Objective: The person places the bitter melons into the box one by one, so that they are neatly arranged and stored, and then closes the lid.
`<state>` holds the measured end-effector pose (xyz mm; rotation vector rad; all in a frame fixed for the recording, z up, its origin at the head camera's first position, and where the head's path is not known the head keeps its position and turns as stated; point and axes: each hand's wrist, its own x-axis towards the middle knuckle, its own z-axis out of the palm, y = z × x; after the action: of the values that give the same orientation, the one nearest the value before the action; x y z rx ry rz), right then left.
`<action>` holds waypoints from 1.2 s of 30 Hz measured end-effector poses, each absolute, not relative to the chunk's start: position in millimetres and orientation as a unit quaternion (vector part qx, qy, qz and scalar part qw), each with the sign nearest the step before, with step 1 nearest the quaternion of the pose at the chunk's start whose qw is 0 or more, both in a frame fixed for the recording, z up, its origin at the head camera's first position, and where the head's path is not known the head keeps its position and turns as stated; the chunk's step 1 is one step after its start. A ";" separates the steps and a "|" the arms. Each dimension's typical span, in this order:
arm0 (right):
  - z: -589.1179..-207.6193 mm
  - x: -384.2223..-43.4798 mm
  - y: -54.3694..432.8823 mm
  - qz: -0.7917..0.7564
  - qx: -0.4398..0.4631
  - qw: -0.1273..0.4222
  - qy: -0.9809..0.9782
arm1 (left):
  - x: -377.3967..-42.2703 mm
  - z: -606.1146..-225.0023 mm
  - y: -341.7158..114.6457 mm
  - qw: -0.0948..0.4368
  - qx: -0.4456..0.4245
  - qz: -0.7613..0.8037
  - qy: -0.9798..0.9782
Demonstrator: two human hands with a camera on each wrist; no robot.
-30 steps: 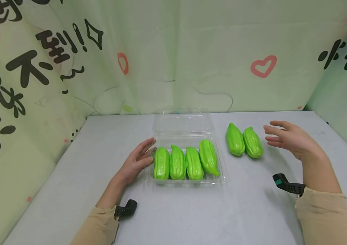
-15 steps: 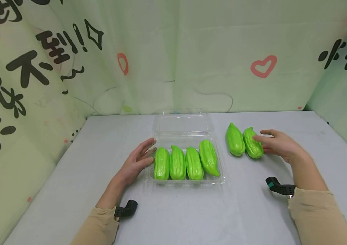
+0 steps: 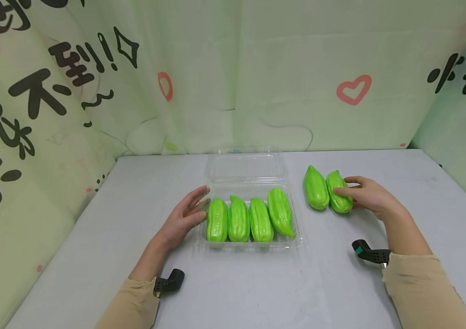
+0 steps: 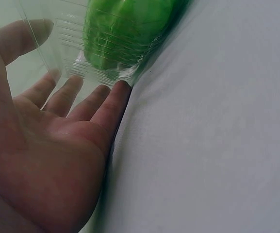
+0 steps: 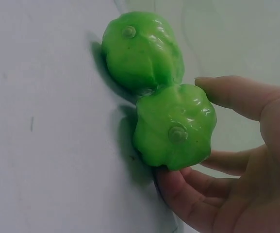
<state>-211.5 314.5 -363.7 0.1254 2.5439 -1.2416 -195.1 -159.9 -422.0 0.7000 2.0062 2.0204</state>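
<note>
Glossy, ribbed green peppers with pointed tips lie in two places. Several sit side by side in a clear plastic clamshell box [image 3: 253, 245], one of them a pepper [image 3: 238, 219] near its middle. Two more lie on the table right of the box, touching: the left pepper [image 3: 316, 188] and the right pepper [image 3: 337, 185]. My right hand [image 3: 374, 196] holds the right pepper, thumb on its upper side and fingers beneath, as the right wrist view shows of that pepper [image 5: 176, 131]. My left hand [image 3: 183, 219] rests with loosely extended fingers against the box's left side.
The box's lid [image 3: 245, 167] is raised and leans back toward the curtain [image 3: 278, 91], which is printed with black characters and hearts. A white cloth covers the table [image 3: 233, 292]. Black camera mounts sit on both wrists, such as the right mount [image 3: 368, 252].
My right hand has come down leftward onto the right pepper, its thumb and fingers closing around it. The left hand, the box and the peppers stay in place.
</note>
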 end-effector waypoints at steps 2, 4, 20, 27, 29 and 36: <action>-363.2 -211.3 315.6 -0.435 0.045 0.155 0.886 | -194.9 -422.1 -160.1 0.104 0.237 0.685 0.681; -362.1 -210.7 318.0 -0.434 0.046 0.156 0.886 | -194.9 -422.4 -160.4 0.104 0.237 0.684 0.682; -322.2 -198.7 302.9 -0.466 0.021 0.117 0.877 | -195.7 -423.9 -161.0 0.105 0.239 0.686 0.680; -312.5 -191.0 265.0 -0.479 -0.010 0.089 0.873 | -196.4 -422.8 -159.4 0.106 0.242 0.691 0.672; -311.3 -188.6 252.0 -0.479 -0.021 0.083 0.874 | -196.3 -423.2 -158.8 0.107 0.243 0.693 0.671; -314.5 -183.1 200.6 -0.493 -0.052 0.091 0.863 | -195.7 -423.7 -160.5 0.104 0.238 0.689 0.677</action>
<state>-183.1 200.6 -314.5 -0.1546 2.5653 -1.4656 -195.7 -160.5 -423.7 0.7032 1.9960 2.0306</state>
